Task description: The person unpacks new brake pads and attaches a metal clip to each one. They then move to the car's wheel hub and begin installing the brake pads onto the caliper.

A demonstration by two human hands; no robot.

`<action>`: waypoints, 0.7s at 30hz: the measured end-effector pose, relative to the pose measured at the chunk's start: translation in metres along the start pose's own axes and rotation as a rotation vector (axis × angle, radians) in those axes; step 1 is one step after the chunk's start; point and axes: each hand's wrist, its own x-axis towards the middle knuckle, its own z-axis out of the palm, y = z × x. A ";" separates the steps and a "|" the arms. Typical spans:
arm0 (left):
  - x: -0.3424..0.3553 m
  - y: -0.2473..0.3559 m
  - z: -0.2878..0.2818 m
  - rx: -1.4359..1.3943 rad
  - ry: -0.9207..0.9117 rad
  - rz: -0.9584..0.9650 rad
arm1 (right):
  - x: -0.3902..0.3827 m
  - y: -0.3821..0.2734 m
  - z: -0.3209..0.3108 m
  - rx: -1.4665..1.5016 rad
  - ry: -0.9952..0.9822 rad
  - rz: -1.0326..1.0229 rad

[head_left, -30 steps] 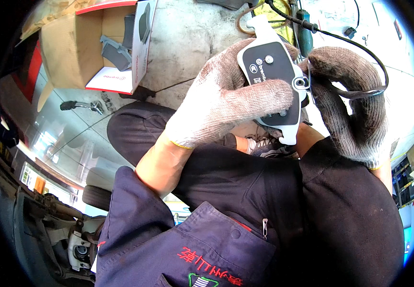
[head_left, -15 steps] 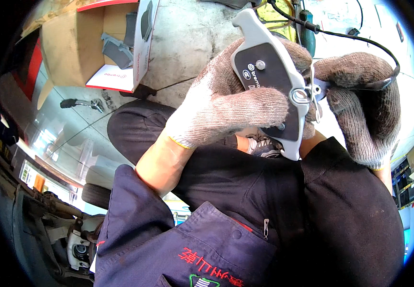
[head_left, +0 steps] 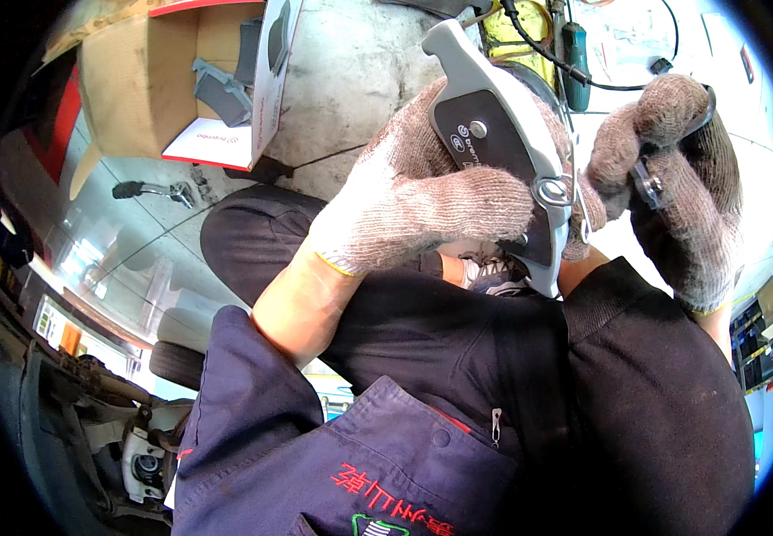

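- An open cardboard box (head_left: 141, 80) sits on the floor at the top left. It is brown inside, with a red edge on top.
- Its white flap (head_left: 212, 141) hangs open, with small red print on it.
- Grey parts (head_left: 226, 85) lie inside the box.

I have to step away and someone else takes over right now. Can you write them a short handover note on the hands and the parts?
Left hand, gloved: shut on the brake pad, held up over the lap, backing plate facing the camera.
Right hand, gloved: pinching a small metal clip beside the pad's edge, apart from it.
Open cardboard box with more pads lies on the floor, upper left; a ratchet lies below it.
Done: pad is out of the box.
Left: the clip is not yet on the pad.
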 end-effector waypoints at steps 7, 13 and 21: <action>-0.001 0.004 0.000 -0.301 0.042 -0.065 | 0.007 0.000 0.014 0.322 -0.057 0.063; 0.002 0.002 0.001 -0.286 0.034 -0.062 | 0.002 -0.004 0.010 0.283 -0.042 0.053; -0.002 0.003 0.002 -0.301 0.061 -0.128 | 0.012 0.009 0.001 -0.235 -0.077 -0.165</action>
